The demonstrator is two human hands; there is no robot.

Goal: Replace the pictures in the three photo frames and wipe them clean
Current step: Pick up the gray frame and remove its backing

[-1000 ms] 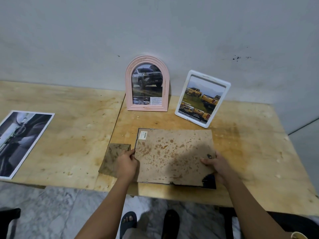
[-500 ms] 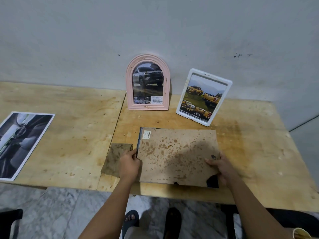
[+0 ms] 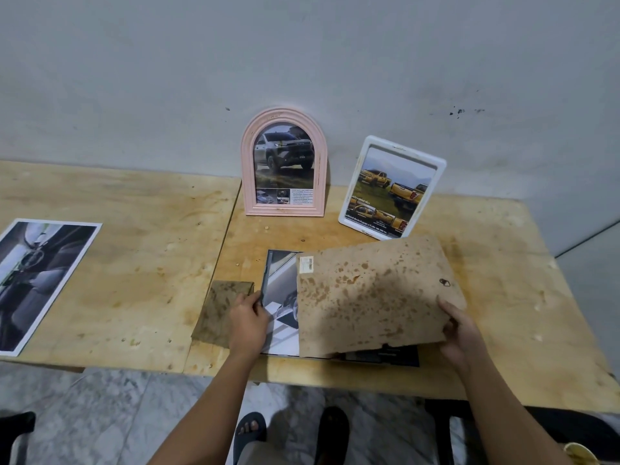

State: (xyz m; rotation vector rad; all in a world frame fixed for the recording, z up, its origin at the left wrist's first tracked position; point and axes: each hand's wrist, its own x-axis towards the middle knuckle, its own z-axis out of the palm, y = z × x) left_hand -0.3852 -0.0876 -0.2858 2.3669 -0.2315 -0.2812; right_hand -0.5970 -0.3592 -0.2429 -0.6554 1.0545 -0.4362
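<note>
Since a moment ago the stained backing board has come up and shifted to the right; before it lay flat over the dark frame, and now its right side is lifted and a picture of a car shows underneath on the left. The right hand holds the board at its right near corner, the fingers closed on the edge with the thumb on top. The left hand rests on the left edge of the frame, fingers bent down on it; whether they really pinch it I cannot tell. This frame lies face down near the front edge of the tabletop, about in the middle.

Just left of the left hand lies a brown stained cloth, partly under the wrist. At the back edge, against the wall, stands the pink arched frame with a picture of a grey pickup, and to its right the white frame leans back, with yellow pickups inside. Both are apart from the board, though the board's far edge comes near the white one. Far to the left, at the front edge, a loose print lies flat. Below the tabletop the person's feet in dark sandals stand on the marble floor.
</note>
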